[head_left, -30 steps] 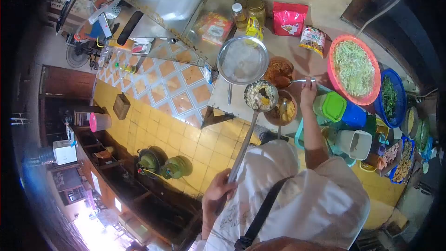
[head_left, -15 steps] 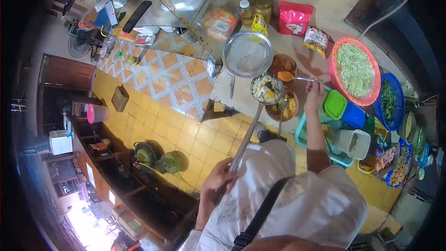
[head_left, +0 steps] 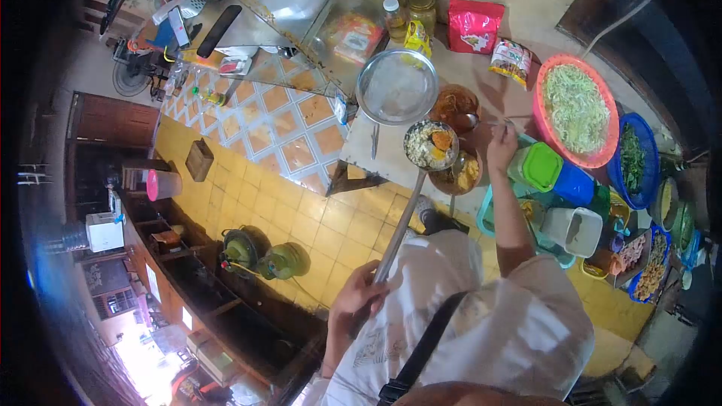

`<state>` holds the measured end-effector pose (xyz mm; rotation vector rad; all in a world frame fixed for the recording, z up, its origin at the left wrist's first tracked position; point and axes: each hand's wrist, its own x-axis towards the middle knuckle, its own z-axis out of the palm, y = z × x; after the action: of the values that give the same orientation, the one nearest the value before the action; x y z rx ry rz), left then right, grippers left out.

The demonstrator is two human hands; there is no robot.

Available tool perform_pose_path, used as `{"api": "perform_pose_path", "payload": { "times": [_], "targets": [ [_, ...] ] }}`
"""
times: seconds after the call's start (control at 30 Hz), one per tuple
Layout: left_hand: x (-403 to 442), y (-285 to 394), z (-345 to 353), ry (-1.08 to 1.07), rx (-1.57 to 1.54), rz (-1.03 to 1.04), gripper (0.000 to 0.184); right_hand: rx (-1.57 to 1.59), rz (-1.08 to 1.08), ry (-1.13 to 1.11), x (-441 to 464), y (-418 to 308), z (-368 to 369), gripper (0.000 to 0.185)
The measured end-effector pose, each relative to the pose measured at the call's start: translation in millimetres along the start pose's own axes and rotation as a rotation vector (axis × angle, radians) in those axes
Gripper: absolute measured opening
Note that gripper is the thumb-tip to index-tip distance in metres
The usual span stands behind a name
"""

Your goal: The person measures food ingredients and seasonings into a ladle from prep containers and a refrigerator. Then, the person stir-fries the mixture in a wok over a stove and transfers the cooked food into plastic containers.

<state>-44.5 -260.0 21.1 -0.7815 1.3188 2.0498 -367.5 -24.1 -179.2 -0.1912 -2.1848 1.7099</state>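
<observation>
My left hand (head_left: 359, 295) is wrapped round the long handle of a ladle (head_left: 398, 237). In the ladle's bowl lies a pale, chopped food mix (head_left: 423, 152) with a dab of orange paste (head_left: 441, 139) on top. My right hand (head_left: 502, 149) is closed on the handle end of a metal spoon (head_left: 468, 122). The spoon's head is at a brown bowl (head_left: 475, 98) of reddish-brown paste, behind the ladle. Just below the ladle, another bowl (head_left: 479, 177) holds yellow food and a utensil; the ladle partly covers it.
A metal basin (head_left: 397, 115) stands left of the paste bowl. To the right are a red basket (head_left: 539, 113) of shredded cabbage, a blue basket (head_left: 613, 173) of greens and a green-lidded container (head_left: 541, 168). Jars (head_left: 422, 11) and packets (head_left: 475, 26) line the back.
The spoon's orange paste has gone onto the food in the ladle. My right hand and the spoon have shifted slightly, its head now at the paste bowl. My left hand keeps hold of the ladle.
</observation>
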Motion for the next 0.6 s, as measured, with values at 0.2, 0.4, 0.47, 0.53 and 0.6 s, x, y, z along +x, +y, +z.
{"api": "perform_pose_path", "payload": {
  "times": [0.2,0.4,0.47,0.53,0.6],
  "targets": [
    [1,-1,9,0.039,0.073,0.012,0.028,0.177,0.072,0.072,-2,-1,-12,0.025],
    [2,9,23,0.061,0.056,-0.016,0.024,0.23,0.171,-0.006,-14,-46,-24,0.024],
    [3,7,24,0.035,0.024,-0.006,0.024,0.268,0.166,-0.058,-21,-48,-22,0.024],
    [5,2,25,0.014,-0.007,0.006,0.023,0.316,0.208,-0.097,-24,-51,-19,0.025],
    [7,-6,24,0.021,-0.049,0.034,0.028,0.349,0.273,-0.057,-23,-48,-22,0.024]
  ]
}}
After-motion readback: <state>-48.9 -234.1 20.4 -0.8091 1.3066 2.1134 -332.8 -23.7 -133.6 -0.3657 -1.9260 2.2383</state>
